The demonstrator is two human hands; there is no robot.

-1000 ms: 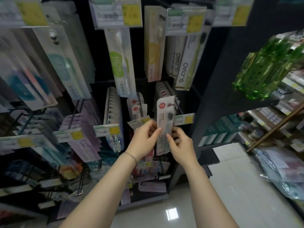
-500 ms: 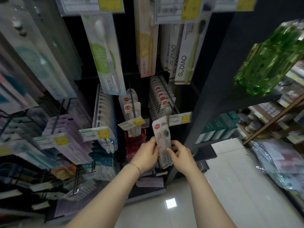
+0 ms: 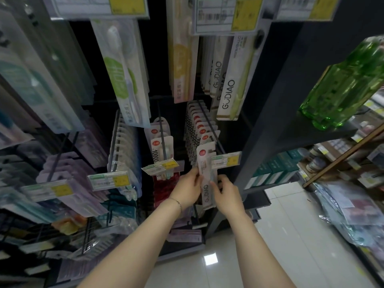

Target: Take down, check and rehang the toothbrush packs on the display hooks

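Person's standing at the rack w/ both hands working one toothbrush pack [image 3: 204, 162]. It's hanging upright at the front end of the right-hand hook [image 3: 209, 125], just behind the price tag [image 3: 226, 161] and ahead of the row of matching packs [image 3: 197, 125]. Can't tell if its hang hole is actually on the hook, since the tag's covering that bit. The left hand [image 3: 190, 189] is pinching the pack's left edge around mid-height, and the right hand [image 3: 227, 192] is pinching the right edge a touch lower. So both are clamped on it, close together w/ only the pack between them. Going by looks, it's a thin card back w/ a clear blister front: v. light, flat, stiffish lengthwise but prob. flexing if squeezed across. The plastic face is likely slick, so the card edges are giving better purchase. Best hold imo is the side edges, mid to low, as they're doing now, leaving the top tab free for lining up w/ the hook tip. The tab's looking like the weak pt and could tear if forced.
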